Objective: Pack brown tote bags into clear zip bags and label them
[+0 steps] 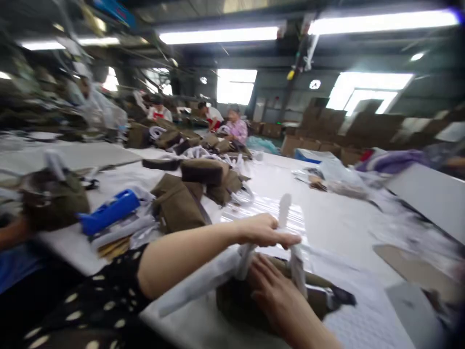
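An olive-brown bag (238,303) with handles wrapped in white lies on the table before me. My left hand (267,230) reaches across from the left, closed over the top of the white-wrapped handle (298,269), one finger pointing right. Beneath the handle, my right hand (272,288) grips the upper side of the bag with bent fingers; its fingertips are partly hidden. A dark strap end (343,296) sticks out on the bag's right. Behind my left hand, a white strip (285,209) stands up over shiny clear plastic (232,213). Motion blurs the finer detail.
More olive bags (178,203) are heaped beyond my left arm, beside a blue holder (111,211). At the far left, another person's hand (14,233) touches a bag (54,198). A cardboard piece (417,266) lies right. Several people work farther back, near stacked cartons (323,128).
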Available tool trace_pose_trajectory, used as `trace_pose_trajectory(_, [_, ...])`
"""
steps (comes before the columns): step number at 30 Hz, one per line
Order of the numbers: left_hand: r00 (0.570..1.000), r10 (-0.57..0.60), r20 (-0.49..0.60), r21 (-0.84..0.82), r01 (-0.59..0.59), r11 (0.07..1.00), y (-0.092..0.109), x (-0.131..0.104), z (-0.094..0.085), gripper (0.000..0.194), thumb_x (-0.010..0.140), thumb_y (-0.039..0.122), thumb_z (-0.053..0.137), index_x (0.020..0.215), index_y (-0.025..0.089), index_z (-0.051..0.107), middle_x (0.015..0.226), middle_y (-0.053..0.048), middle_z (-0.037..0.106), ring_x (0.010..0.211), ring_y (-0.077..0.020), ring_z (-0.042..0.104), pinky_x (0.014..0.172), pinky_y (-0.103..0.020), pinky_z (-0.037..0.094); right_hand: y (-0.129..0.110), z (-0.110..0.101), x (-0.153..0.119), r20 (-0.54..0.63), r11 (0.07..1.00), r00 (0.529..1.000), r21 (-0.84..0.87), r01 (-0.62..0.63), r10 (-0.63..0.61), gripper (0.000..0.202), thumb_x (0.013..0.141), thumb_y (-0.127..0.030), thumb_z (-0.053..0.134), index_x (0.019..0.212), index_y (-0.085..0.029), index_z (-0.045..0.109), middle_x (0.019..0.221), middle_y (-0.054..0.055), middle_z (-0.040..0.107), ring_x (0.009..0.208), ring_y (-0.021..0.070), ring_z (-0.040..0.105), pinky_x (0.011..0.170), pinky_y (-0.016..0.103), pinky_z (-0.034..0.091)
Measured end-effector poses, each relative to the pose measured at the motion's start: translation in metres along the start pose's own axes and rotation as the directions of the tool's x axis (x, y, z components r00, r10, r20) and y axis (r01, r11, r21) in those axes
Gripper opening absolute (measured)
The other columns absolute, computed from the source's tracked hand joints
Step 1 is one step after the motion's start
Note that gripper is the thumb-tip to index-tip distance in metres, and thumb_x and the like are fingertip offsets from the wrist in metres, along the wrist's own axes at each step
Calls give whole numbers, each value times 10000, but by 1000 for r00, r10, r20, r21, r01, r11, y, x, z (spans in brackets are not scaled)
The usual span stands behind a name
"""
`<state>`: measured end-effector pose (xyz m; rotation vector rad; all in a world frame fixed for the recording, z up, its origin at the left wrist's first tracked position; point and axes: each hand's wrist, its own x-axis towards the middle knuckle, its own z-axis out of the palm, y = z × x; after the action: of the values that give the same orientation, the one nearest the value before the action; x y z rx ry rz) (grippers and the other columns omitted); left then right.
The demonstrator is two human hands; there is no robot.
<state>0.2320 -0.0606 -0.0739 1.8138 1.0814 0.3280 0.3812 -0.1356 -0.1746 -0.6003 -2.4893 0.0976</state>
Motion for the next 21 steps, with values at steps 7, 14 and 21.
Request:
trace_pose_trajectory(7, [980,171,105,146,-185,972,-14,12,-5,531,742,631,478,651,128,623,535,24,454,499,-94,400,476,-214,309,11,-37,-70,-448,894,787,68,-443,424,402,800,-184,579,1191,-219,487,1105,90,602,1049,241,556,878,423,479])
trace_pose_trajectory(14, [963,241,-119,524,-145,839,-88,-57,-3,863,563,455,733,1309,213,374,1234,-113,495,1103,-285,481,916,-386,407,41,-11,-77,-23,765,767,-48,-642,642,494,767,-372,609,1215,-205,485,1130,105,605,1028,282,566,881,460,470])
trace_pose_trajectory(21, [950,296,-102,744,-125,657,-132,-84,-21,595,737,16,381,1280,244,467,1236,-48,558,1106,-199,521,1030,-377,324,33,-6,-86,-95,853,857,-91,-513,506,516,764,-375,615,1231,-194,492,1027,116,635,961,291,580,807,449,496])
